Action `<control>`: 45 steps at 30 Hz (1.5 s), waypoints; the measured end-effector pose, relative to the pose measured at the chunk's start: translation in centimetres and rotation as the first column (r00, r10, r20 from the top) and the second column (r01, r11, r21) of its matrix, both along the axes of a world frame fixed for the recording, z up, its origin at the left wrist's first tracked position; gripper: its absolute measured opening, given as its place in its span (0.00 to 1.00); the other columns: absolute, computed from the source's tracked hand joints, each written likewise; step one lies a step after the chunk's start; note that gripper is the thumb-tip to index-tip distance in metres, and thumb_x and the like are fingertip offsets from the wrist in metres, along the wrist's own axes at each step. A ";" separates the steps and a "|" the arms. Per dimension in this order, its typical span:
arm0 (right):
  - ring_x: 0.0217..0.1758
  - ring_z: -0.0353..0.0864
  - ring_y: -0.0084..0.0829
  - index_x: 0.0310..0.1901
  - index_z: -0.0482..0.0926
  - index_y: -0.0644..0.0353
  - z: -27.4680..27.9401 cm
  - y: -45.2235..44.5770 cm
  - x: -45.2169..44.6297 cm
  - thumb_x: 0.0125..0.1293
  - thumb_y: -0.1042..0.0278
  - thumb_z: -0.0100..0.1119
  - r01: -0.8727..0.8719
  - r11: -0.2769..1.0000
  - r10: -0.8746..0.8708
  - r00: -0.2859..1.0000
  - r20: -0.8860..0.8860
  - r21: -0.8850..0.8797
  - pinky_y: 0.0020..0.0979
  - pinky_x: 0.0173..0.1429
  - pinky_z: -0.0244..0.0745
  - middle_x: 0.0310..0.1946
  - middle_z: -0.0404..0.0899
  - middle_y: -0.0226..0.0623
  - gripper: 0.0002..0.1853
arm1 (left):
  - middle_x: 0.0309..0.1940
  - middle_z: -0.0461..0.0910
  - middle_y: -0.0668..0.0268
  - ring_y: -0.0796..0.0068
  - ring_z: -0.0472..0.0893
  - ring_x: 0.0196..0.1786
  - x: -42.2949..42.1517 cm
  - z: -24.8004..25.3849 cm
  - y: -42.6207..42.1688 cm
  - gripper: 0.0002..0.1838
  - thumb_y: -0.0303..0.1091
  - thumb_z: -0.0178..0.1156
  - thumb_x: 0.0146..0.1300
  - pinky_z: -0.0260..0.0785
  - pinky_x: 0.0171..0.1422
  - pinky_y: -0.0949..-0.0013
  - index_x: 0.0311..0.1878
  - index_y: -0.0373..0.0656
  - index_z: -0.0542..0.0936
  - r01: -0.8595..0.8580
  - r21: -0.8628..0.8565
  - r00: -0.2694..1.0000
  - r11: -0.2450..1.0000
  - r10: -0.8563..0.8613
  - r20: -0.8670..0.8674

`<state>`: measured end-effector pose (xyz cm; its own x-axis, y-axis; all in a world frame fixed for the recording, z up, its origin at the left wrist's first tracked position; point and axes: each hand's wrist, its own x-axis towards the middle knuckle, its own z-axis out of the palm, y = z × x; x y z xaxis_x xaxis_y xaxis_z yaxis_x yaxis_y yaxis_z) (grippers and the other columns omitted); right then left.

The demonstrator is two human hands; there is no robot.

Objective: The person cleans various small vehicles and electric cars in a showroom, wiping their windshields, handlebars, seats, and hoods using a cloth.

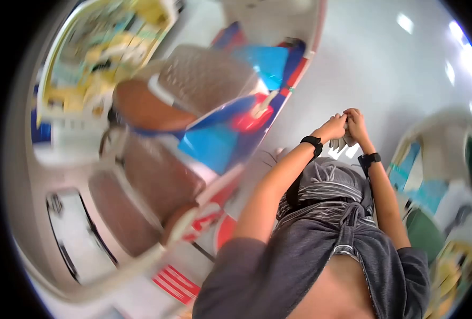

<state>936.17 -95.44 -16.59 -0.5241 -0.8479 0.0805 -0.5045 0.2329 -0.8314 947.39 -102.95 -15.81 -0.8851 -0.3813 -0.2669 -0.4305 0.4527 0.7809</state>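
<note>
Just above my waist, my left hand (333,129) and my right hand (356,125) come together at the fingertips. Both are closed around a small bundle of pale, thin strips (342,142) that hangs down between them. What the strips are is too small and blurred to tell. Each wrist wears a black band. Under the hands shows the grey, striped clothing (332,186) on my body.
Blurred brown seats (206,80) with bright blue sheets (209,146) fill the left side. A rack of yellow items (108,58) stands at the upper left. At the right are a pale rounded structure (438,138) and a green seat (424,234). A red-striped sign (176,284) lies low.
</note>
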 end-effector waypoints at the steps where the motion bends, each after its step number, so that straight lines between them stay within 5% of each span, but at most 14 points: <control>1: 0.40 0.75 0.49 0.36 0.77 0.67 -0.2 2.1 -0.8 0.55 0.78 0.44 0.059 0.998 -0.058 0.998 0.008 -0.009 0.39 0.47 0.71 0.37 0.75 0.50 0.11 | 0.51 0.67 0.38 0.39 0.68 0.54 -1.4 0.4 1.0 0.25 0.26 0.43 0.54 0.61 0.59 0.50 0.58 0.34 0.62 0.103 -0.005 0.995 0.995 -0.103 0.013; 6: 0.45 0.73 0.48 0.38 0.77 0.66 0.4 11.8 -0.8 0.53 0.76 0.46 0.455 0.890 -0.454 0.890 -0.042 0.031 0.39 0.52 0.68 0.38 0.75 0.51 0.12 | 0.52 0.67 0.43 0.46 0.67 0.56 -5.7 1.6 5.5 0.26 0.23 0.42 0.51 0.60 0.60 0.57 0.58 0.35 0.64 0.520 0.068 0.854 0.852 -0.518 -0.037; 11: 0.47 0.72 0.43 0.40 0.75 0.66 1.2 19.4 5.2 0.51 0.77 0.43 0.755 0.645 -0.758 0.651 -0.019 0.118 0.36 0.53 0.66 0.41 0.73 0.46 0.15 | 0.50 0.68 0.45 0.48 0.68 0.55 -7.2 1.8 10.0 0.28 0.22 0.43 0.50 0.61 0.60 0.60 0.59 0.40 0.66 0.874 0.181 0.468 0.451 -0.881 -0.066; 15: 0.48 0.71 0.44 0.39 0.75 0.65 2.3 24.9 12.3 0.52 0.75 0.47 0.967 0.249 -0.968 0.251 -0.019 0.059 0.38 0.53 0.66 0.41 0.74 0.47 0.12 | 0.49 0.70 0.48 0.50 0.68 0.55 -5.7 3.5 16.6 0.25 0.22 0.43 0.51 0.60 0.60 0.61 0.56 0.41 0.70 0.971 0.165 0.206 0.173 -0.956 -0.210; 20: 0.47 0.72 0.39 0.41 0.75 0.64 4.6 27.6 20.6 0.60 0.66 0.52 0.983 -0.174 -0.975 -0.180 0.134 0.056 0.34 0.50 0.67 0.41 0.74 0.44 0.12 | 0.50 0.70 0.50 0.52 0.69 0.55 -2.1 3.1 21.7 0.23 0.21 0.41 0.53 0.59 0.61 0.61 0.54 0.38 0.71 0.984 0.149 -0.039 -0.095 -0.939 -0.342; 22: 0.46 0.72 0.35 0.41 0.75 0.64 5.3 27.9 22.6 0.61 0.62 0.53 0.978 -0.196 -0.956 -0.205 0.212 0.065 0.32 0.48 0.68 0.42 0.74 0.43 0.13 | 0.48 0.72 0.48 0.53 0.71 0.53 -1.0 3.1 22.2 0.20 0.23 0.41 0.53 0.62 0.59 0.61 0.49 0.34 0.72 0.982 0.179 0.007 -0.053 -0.947 -0.321; 27: 0.57 0.67 0.31 0.61 0.61 0.57 6.6 27.9 24.6 0.56 0.61 0.63 0.998 -0.020 -0.909 -0.046 0.415 0.066 0.29 0.57 0.65 0.54 0.67 0.39 0.32 | 0.42 0.77 0.50 0.56 0.75 0.48 -2.2 2.8 22.1 0.17 0.24 0.40 0.57 0.64 0.55 0.63 0.48 0.34 0.72 0.946 0.323 0.113 0.038 -0.969 -0.219; 30: 0.55 0.69 0.33 0.59 0.64 0.60 5.1 29.4 22.9 0.55 0.62 0.63 0.983 0.171 -0.960 0.149 0.238 0.072 0.31 0.55 0.67 0.53 0.68 0.40 0.31 | 0.40 0.77 0.50 0.54 0.76 0.47 -4.1 3.6 22.1 0.16 0.25 0.40 0.59 0.66 0.54 0.61 0.47 0.35 0.72 0.992 0.079 0.120 0.098 -0.920 -0.373; 33: 0.49 0.72 0.35 0.55 0.69 0.62 4.8 32.7 20.3 0.55 0.62 0.63 0.955 0.209 -0.969 0.174 0.177 0.209 0.33 0.51 0.68 0.47 0.70 0.41 0.26 | 0.40 0.77 0.49 0.51 0.76 0.46 -4.4 6.6 23.8 0.15 0.25 0.41 0.59 0.66 0.52 0.59 0.46 0.36 0.74 0.958 0.050 0.286 0.284 -0.916 -0.280; 36: 0.41 0.72 0.36 0.48 0.73 0.64 5.2 37.1 18.3 0.56 0.63 0.62 0.973 0.166 -0.975 0.137 0.175 0.162 0.34 0.45 0.68 0.40 0.70 0.40 0.20 | 0.41 0.76 0.47 0.48 0.74 0.47 -6.8 -0.9 28.8 0.14 0.26 0.41 0.59 0.66 0.51 0.56 0.44 0.37 0.75 0.970 -0.133 0.163 0.204 -0.950 -0.268; 37: 0.37 0.71 0.35 0.46 0.74 0.64 5.1 39.2 17.9 0.57 0.65 0.61 0.972 0.166 -0.985 0.170 -0.013 0.169 0.32 0.42 0.67 0.37 0.69 0.39 0.17 | 0.42 0.76 0.46 0.47 0.74 0.47 -6.8 -0.7 30.7 0.14 0.27 0.42 0.59 0.66 0.50 0.55 0.44 0.38 0.75 0.967 -0.161 0.155 0.198 -0.957 -0.247; 40: 0.35 0.69 0.35 0.42 0.74 0.65 5.0 46.0 17.7 0.57 0.66 0.60 0.980 0.139 -0.988 0.146 -0.041 0.141 0.31 0.41 0.67 0.37 0.69 0.40 0.14 | 0.40 0.76 0.46 0.45 0.74 0.45 -6.1 0.5 35.8 0.13 0.29 0.43 0.59 0.66 0.48 0.54 0.43 0.37 0.75 0.971 0.087 0.240 0.225 -0.935 -0.263; 43: 0.37 0.69 0.36 0.39 0.74 0.64 5.8 52.5 17.8 0.57 0.66 0.61 0.958 0.105 -0.987 0.133 -0.086 0.267 0.32 0.40 0.67 0.38 0.69 0.39 0.12 | 0.38 0.76 0.46 0.45 0.74 0.44 -4.6 2.2 40.2 0.13 0.31 0.44 0.60 0.65 0.47 0.54 0.42 0.36 0.74 0.956 0.071 0.295 0.286 -0.916 -0.273; 45: 0.40 0.69 0.38 0.37 0.74 0.64 6.3 55.7 18.0 0.56 0.67 0.62 0.980 0.075 -0.985 0.101 -0.138 0.184 0.34 0.42 0.67 0.39 0.69 0.39 0.12 | 0.38 0.76 0.47 0.45 0.74 0.44 -3.9 3.4 43.1 0.12 0.33 0.46 0.60 0.65 0.46 0.54 0.42 0.36 0.74 0.957 0.085 0.289 0.276 -0.901 -0.324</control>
<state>954.13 -39.75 -10.30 -0.8977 0.4407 -0.0050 0.3193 0.6426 -0.6964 943.46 -59.85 -12.44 -0.6238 0.7816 0.0024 0.3188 0.2516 0.9138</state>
